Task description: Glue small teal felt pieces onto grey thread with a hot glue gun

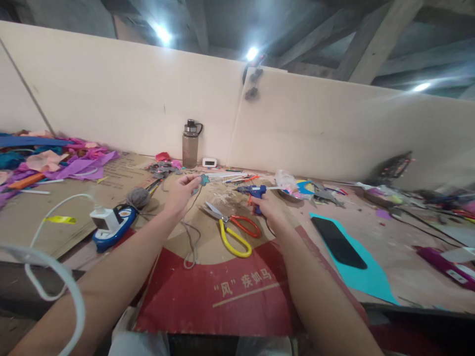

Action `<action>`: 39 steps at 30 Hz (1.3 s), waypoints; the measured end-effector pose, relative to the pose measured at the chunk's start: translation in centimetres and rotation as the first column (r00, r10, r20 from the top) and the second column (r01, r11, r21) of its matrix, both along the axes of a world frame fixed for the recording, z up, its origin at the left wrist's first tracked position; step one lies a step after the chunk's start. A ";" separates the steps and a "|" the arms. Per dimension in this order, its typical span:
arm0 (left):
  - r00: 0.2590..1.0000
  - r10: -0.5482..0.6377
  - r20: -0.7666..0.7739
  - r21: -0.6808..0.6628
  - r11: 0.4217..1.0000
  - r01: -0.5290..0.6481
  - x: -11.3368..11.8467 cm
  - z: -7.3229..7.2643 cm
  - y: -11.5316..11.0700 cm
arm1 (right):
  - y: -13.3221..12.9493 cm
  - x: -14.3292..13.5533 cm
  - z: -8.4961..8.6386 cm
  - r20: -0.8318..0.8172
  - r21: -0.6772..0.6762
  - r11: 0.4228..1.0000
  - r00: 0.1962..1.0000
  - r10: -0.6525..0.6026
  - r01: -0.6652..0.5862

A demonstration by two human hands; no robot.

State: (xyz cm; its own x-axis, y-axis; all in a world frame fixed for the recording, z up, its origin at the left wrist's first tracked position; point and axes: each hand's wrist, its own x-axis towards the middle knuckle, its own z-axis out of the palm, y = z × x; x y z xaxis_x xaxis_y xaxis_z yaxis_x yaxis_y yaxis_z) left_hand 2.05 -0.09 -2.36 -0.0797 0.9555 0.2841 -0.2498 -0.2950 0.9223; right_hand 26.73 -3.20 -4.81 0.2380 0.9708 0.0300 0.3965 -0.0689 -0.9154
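Between the thumb and fingers of my left hand is a small teal piece, with grey yarn trailing down from it onto the cardboard. My right hand is wrapped round a blue glue gun, its nozzle pointing left toward the teal piece, with a gap between them. Open scissors with one red and one yellow handle lie on the red and brown cardboard between my forearms.
A bottle and small white clock stand by the partition. At left are a blue power strip, yarn ball and crepe paper. A black phone lies on teal paper at right.
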 end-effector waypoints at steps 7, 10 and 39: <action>0.858 0.343 -0.383 0.288 0.927 -0.241 0.0 0.1 -0.6 | -0.7 -1.0 0.8 0.425 0.395 0.895 0.822 -0.379 0.208; 0.735 0.494 -0.464 0.495 0.833 -0.247 0.0 0.4 -1.1 | -0.8 -5.3 2.0 0.114 0.416 0.909 0.991 -0.075 0.021; 0.984 -0.173 0.042 -0.052 0.983 0.175 1.2 0.1 -0.9 | 0.1 -10.9 3.0 -0.085 0.424 0.901 0.986 0.143 -0.094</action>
